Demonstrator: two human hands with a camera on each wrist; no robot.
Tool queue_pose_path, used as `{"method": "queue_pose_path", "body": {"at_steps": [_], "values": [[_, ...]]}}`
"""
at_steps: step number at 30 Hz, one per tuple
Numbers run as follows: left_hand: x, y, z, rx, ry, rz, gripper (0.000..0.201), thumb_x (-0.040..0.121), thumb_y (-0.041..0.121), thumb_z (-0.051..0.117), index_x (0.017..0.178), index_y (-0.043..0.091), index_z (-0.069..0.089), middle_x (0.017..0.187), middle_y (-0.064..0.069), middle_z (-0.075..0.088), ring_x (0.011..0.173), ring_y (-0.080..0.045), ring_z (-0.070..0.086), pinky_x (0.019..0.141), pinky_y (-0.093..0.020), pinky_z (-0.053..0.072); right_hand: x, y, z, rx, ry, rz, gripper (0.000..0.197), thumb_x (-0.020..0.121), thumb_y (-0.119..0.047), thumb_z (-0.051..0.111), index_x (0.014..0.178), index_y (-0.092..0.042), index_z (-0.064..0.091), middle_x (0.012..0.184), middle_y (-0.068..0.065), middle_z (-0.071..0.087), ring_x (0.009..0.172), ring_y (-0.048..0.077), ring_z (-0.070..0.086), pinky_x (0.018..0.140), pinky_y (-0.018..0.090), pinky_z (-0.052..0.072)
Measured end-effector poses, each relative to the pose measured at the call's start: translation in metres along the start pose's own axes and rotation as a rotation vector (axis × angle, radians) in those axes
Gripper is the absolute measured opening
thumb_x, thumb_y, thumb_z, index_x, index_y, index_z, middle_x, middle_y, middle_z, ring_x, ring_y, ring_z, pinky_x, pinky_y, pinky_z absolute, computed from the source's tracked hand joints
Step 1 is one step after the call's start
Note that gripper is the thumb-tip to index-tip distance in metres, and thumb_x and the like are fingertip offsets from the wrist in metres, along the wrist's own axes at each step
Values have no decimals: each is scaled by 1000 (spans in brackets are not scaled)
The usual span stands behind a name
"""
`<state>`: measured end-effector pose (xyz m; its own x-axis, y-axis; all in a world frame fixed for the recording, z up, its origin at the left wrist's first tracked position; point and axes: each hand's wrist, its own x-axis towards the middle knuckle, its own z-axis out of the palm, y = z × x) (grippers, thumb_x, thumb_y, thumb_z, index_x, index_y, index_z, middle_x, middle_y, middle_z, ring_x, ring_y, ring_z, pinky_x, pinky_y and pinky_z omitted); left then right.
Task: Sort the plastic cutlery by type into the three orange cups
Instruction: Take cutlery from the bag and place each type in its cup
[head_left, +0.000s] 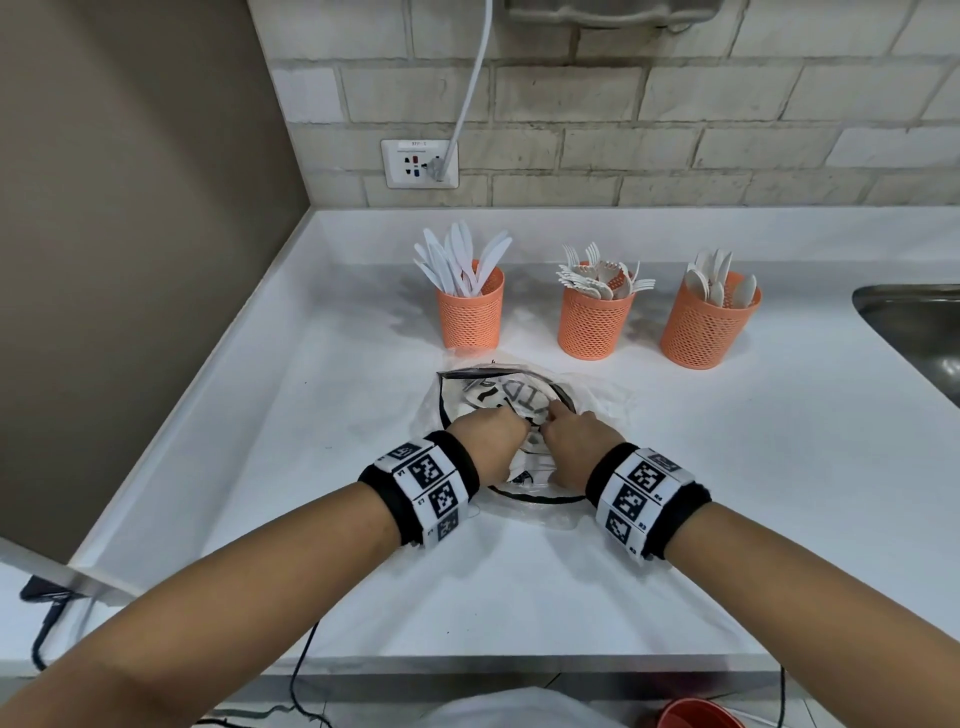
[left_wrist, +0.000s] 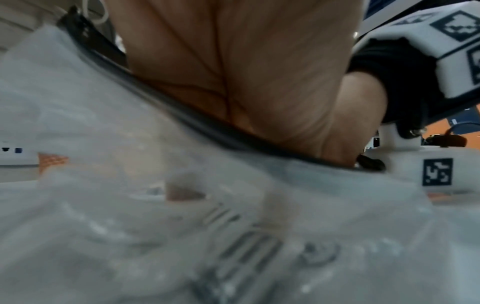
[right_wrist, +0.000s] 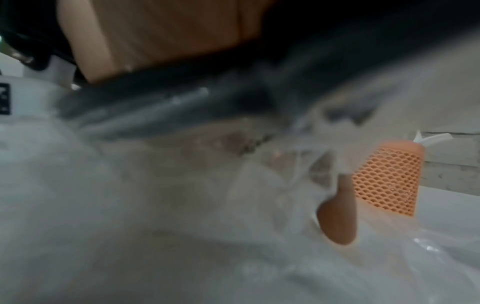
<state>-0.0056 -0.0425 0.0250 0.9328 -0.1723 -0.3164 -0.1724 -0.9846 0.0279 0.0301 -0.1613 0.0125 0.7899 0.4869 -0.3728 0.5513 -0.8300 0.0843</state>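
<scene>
Both hands (head_left: 530, 441) on bag (head_left: 597, 400), cups (head_left: 594, 325) beyond

Fingertips of both hands (head_left: 530, 441) hidden in clear bag (head_left: 597, 400); wrist views blurred, grip maybe on cutlery, unclear.

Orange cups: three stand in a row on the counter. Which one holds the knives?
The left cup, nearest the wall corner. Flat white knife blades fan out of it; the middle cup holds forks and the right cup spoons.
</scene>
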Motion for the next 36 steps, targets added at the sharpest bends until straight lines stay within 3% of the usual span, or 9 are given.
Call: {"method": "queue_pose_path", "body": {"at_steps": [2, 5, 11, 15, 19, 23, 27, 33, 36], "values": [[1, -5, 0, -55, -13, 12, 35, 83, 10, 58, 117, 7, 52, 112, -14, 58, 98, -30, 60, 70, -32, 46, 0, -2, 2, 8, 0, 23, 32, 87, -2, 47, 119, 0, 51, 134, 12, 32, 109, 37, 47, 80, 37, 47], [4, -17, 0, -156, -8, 26, 49, 82, 16, 60, 129, 17, 45, 120, -13, 57, 103, -30, 59, 84, -38, 53, 3, -2, 5, 21, 10, 34, 37, 86, 4, 40, 123, 3, 47, 136, 11, 30, 110, 36, 45, 84, 39, 48], [0, -34, 4, -391, 178, 48, 60, 83, 20, 61, 137, 26, 38, 139, -8, 48, 127, -25, 47, 105, -35, 40, 10, 5, 3, 168, 24, 55, 35, 84, 0, 45, 119, 1, 44, 127, 14, 42, 102, 37, 54, 73, 37, 45], [-5, -33, 2, -445, 362, -42, 61, 77, 21, 69, 130, 15, 39, 127, -11, 54, 118, -26, 51, 96, -31, 41, 12, 11, -3, 231, 46, 14, 34, 83, 2, 40, 116, 2, 47, 130, 13, 37, 105, 39, 55, 86, 42, 48], [-8, -24, 2, -561, 536, -123, 38, 78, 20, 69, 104, 8, 45, 92, -10, 55, 85, -24, 52, 73, -29, 39, 14, 15, -4, 269, 65, -16, 35, 82, 4, 39, 116, 2, 48, 128, 15, 39, 101, 33, 53, 90, 41, 48], [-5, -23, 8, -449, 265, -119, 17, 81, 25, 65, 91, 12, 63, 98, -6, 66, 94, -23, 61, 77, -27, 46, 16, 21, -6, 303, 84, -20, 30, 87, 2, 40, 115, 3, 50, 128, 16, 44, 94, 24, 48, 91, 33, 43], [-2, -17, 14, -257, 135, -41, 35, 82, 27, 62, 116, 19, 60, 117, -4, 63, 107, -25, 58, 84, -30, 45, 7, 22, -13, 377, 141, -36, 30, 94, -4, 38, 120, 5, 49, 129, 20, 47, 115, 29, 49, 91, 25, 35], [2, -10, 13, -55, 90, 45, 29, 84, 20, 59, 112, 11, 57, 117, -10, 57, 108, -29, 54, 83, -37, 44, 2, 24, -22, 535, 268, -80, 22, 92, -13, 43, 102, 4, 54, 107, 18, 54, 96, 37, 55, 83, 43, 45], [2, -8, 16, -3, 103, 46, 30, 84, 20, 57, 113, 12, 55, 116, -10, 58, 108, -29, 53, 85, -36, 41, -1, 25, -31, 572, 374, -107, 23, 91, -14, 45, 91, 5, 56, 92, 15, 52, 85, 34, 54, 77, 43, 45]]}}
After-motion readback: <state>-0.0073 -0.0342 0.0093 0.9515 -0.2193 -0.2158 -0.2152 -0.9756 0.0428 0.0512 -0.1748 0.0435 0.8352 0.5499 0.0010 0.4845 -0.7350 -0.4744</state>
